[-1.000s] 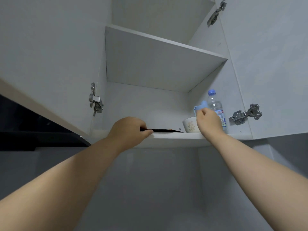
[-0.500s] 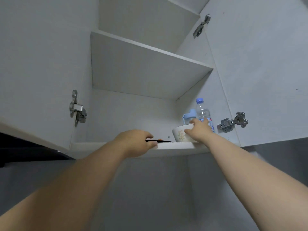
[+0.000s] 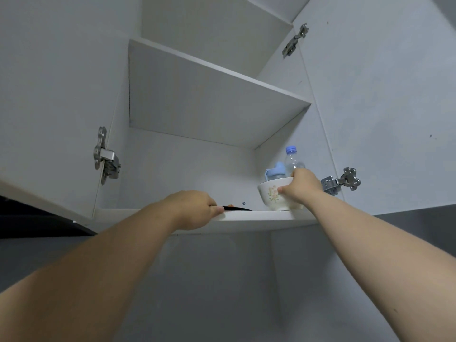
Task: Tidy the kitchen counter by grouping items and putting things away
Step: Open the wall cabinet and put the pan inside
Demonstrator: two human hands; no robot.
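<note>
White china with a pale flower print, the bowl stands upright, mouth up, on the lower shelf of the open wall cupboard. Your right hand grips it, thumb on the painted wall and fingers curled over the rim. Left of the bowl a thin black flat item lies seen edge-on, its long axis running along the shelf front. Your left hand is clenched round its far end and hides it, so you cannot tell what it is. Behind the bowl stand a blue spouted cup and a clear water bottle with a blue cap, both with only their tops showing. Above the bowl is a bare white upper shelf. Right of the bowl a metal hinge joins the open door. Grey wall runs below.
</note>
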